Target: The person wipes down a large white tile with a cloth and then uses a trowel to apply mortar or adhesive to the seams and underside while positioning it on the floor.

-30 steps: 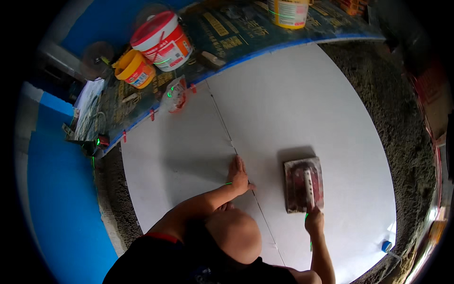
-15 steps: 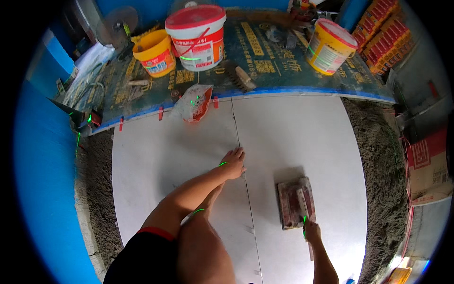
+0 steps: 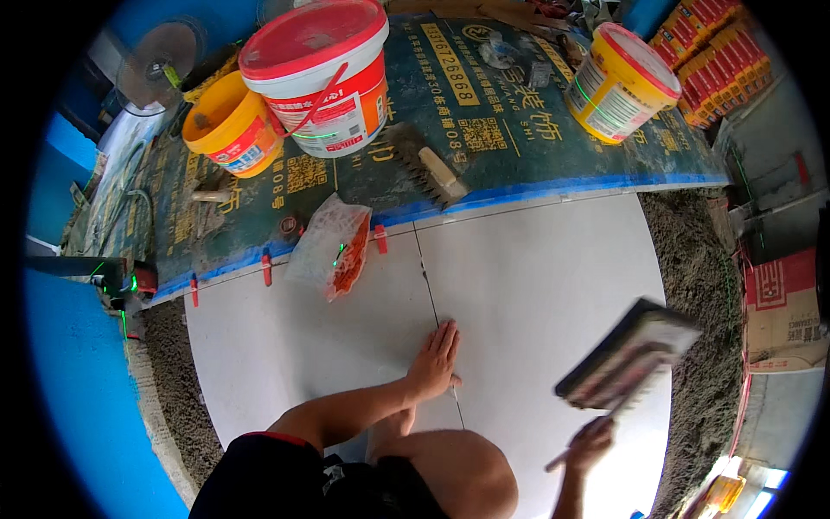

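Observation:
My left hand (image 3: 435, 359) is spread flat, fingers outstretched, on the pale floor tile beside the narrow joint that runs away from me. My right hand (image 3: 591, 439) is wrapped round the handle of a flat rectangular tile beater (image 3: 624, 359). The beater is tilted and looks raised above the right-hand tile (image 3: 536, 285), its far end slightly blurred. Beyond my left hand, a clear plastic bag of small orange-red pieces (image 3: 333, 246) lies at the tiles' far edge. A notched trowel (image 3: 439, 171) with a pale handle rests on the printed green sheet past it.
At the back stand a red-lidded white bucket (image 3: 324, 82), an open yellow bucket (image 3: 229, 130) and a yellow bucket with a pale red-edged lid (image 3: 618, 86). Rough mortar (image 3: 692, 303) borders the tiles on the right. Red clips (image 3: 266, 268) sit along the blue-taped edge.
The tile beater has come up off the right-hand tile, tilted and swung rightward in my right hand. My left hand stays by the joint, and the whole view has shifted.

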Motion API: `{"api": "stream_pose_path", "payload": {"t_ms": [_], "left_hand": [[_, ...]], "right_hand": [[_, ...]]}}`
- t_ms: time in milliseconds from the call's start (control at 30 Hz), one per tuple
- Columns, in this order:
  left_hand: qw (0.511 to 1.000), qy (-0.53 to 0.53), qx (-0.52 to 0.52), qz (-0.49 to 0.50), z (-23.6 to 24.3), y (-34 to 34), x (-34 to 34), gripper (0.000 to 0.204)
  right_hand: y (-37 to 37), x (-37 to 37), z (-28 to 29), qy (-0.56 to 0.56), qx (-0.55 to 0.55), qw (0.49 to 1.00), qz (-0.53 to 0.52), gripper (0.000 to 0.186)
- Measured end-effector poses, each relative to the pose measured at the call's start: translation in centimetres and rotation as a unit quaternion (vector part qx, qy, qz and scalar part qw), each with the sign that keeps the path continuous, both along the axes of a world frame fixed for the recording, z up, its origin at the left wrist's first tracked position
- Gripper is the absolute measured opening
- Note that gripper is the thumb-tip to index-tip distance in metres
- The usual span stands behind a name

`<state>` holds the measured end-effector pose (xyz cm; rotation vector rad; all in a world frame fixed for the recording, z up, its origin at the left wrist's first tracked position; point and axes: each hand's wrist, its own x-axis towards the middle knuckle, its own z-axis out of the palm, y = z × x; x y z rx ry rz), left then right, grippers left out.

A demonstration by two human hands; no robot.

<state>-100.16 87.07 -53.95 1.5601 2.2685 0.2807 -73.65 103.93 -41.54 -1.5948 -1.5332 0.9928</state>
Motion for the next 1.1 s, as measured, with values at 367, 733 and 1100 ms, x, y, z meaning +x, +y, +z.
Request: {"api": "stream_pose_path", "payload": {"t_ms": [367, 733, 1100], "left_hand": [[0.997, 0.049, -0.043, 0.032, 0.6, 7.9, -4.6, 0.096], [0.965, 0.083, -0.216, 0.121, 2.1, 13.6, -16.1, 0.103], [0.979, -0.023, -0.111, 0.172, 1.1, 15.0, -14.7, 0.111]], "right_hand": [[5.6, -11.7, -7.4, -0.099, -0.308, 0.943, 0.077, 0.060], [8.8, -13.6, 3.8, -0.129, -0.312, 0.938, 0.077, 0.053], [9.2, -10.1, -12.2, -0.256, 0.150, 0.923, 0.246, 0.054]]}}
